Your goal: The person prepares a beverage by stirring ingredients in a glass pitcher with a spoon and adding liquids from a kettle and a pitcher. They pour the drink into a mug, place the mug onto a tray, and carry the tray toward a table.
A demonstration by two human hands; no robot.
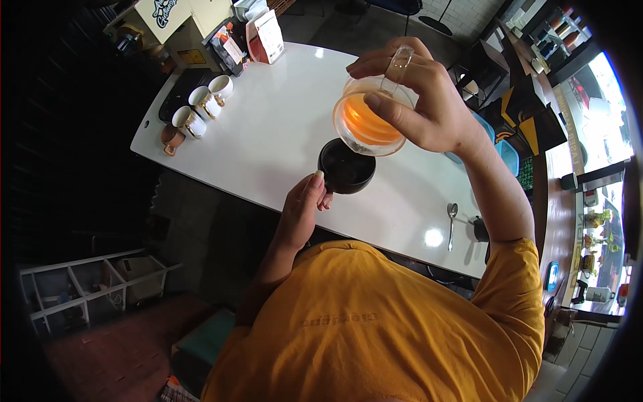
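Note:
My left hand [301, 211] grips a black cup [351, 177] at its near left side, with the thumb on top. The cup is held over the white table, its mouth facing up and its inside dark. Above it, my right hand [432, 100] is closed around a clear glass pitcher [339, 124] with a glass handle. The pitcher is tipped toward the cup, and orange liquid [368, 124] lies inside it. Its rim overlaps the cup's far right edge in this view. I cannot make out a falling stream.
On the white table [268, 120], white mugs with gold handles [189, 122] and a small brown cup [171, 140] stand at the left. Coffee bags [264, 38] and a machine are behind them. A spoon [451, 224] and a dark container [480, 230] are at the right.

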